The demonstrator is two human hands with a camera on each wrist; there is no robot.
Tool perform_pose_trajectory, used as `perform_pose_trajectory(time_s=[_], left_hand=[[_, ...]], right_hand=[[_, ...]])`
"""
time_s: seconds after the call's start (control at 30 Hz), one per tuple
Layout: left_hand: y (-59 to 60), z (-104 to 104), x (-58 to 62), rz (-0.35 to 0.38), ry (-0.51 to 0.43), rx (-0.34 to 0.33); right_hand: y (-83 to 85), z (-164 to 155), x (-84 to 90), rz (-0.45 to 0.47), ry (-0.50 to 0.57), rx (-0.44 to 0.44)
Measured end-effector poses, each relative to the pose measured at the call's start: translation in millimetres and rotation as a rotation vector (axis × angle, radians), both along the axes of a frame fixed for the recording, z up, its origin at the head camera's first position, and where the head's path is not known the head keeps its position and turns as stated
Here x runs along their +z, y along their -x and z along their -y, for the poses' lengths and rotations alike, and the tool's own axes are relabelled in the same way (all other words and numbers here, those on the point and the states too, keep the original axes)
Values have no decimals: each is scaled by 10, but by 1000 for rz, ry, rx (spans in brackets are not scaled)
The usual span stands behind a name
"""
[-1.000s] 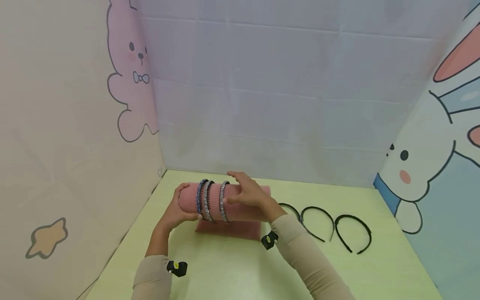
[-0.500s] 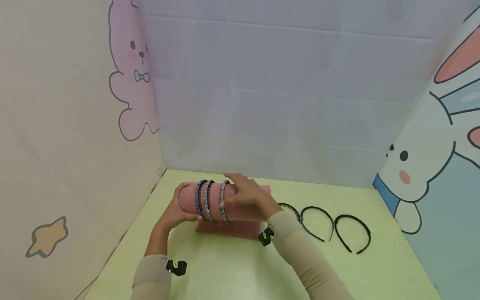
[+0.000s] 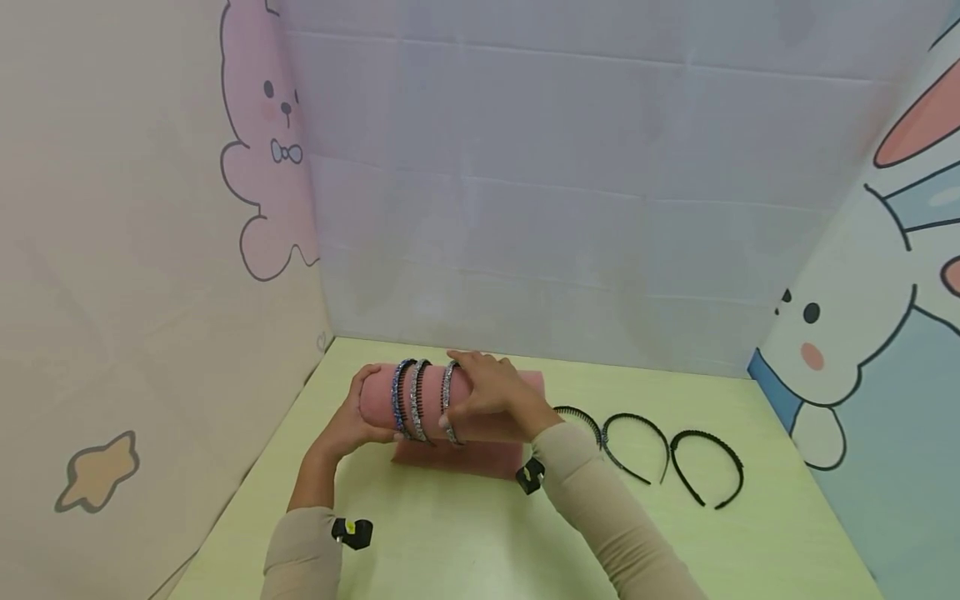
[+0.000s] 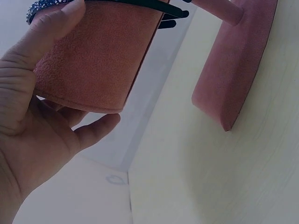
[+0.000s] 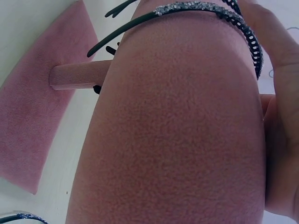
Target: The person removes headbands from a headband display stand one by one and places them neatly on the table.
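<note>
Your left hand (image 3: 352, 423): cups the left end of the pink velvet cylinder stand (image 3: 495, 400), fingers curled around it
Your right hand (image 3: 491, 393): arched over the top, fingers pinching the silver rhinestone headband (image 3: 447, 402)
Stand: mid-table, long axis left to right
Headband: ends point down

I see pink velvet stand (image 3: 480, 417) | blue-silver rhinestone headbands (image 3: 411, 402) | black headbands (image 3: 705, 467) | pale yellow-green bench (image 3: 465, 542)

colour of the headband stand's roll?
Pink, with a soft velvety nap. The roll shows best in the right wrist view, filling most of the frame.
</note>
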State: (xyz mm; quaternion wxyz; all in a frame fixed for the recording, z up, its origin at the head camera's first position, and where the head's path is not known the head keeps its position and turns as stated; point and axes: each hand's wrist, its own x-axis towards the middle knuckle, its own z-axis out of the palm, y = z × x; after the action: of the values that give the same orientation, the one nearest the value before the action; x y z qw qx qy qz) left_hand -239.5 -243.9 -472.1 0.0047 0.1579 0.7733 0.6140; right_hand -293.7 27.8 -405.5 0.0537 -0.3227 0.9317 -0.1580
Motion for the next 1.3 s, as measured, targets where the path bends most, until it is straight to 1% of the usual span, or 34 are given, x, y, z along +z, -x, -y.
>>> perform_pose_trajectory(time_s=[0.2,0.33,0.53,0.83,1.1,1.3], left_hand=[[-5,-1,-1,41,11,35],[0,-9,9,36,23,49],[21,-25,-9,36,33,70],[36,-28,-9,59,46,95],[35,-9,-7,45,40,91],[37,-8,-12,49,33,94]], right_hand=[[-41,17,-21,-38,-56,-11],[-46,25,-16,-61,-84,-22],[-39,-6,-6,-79,-90,-17],[-45,-99,13,-60,-103,-27],[-37,-204,1,-63,-86,-41],[-40,-266,12,-55,-96,-53]])
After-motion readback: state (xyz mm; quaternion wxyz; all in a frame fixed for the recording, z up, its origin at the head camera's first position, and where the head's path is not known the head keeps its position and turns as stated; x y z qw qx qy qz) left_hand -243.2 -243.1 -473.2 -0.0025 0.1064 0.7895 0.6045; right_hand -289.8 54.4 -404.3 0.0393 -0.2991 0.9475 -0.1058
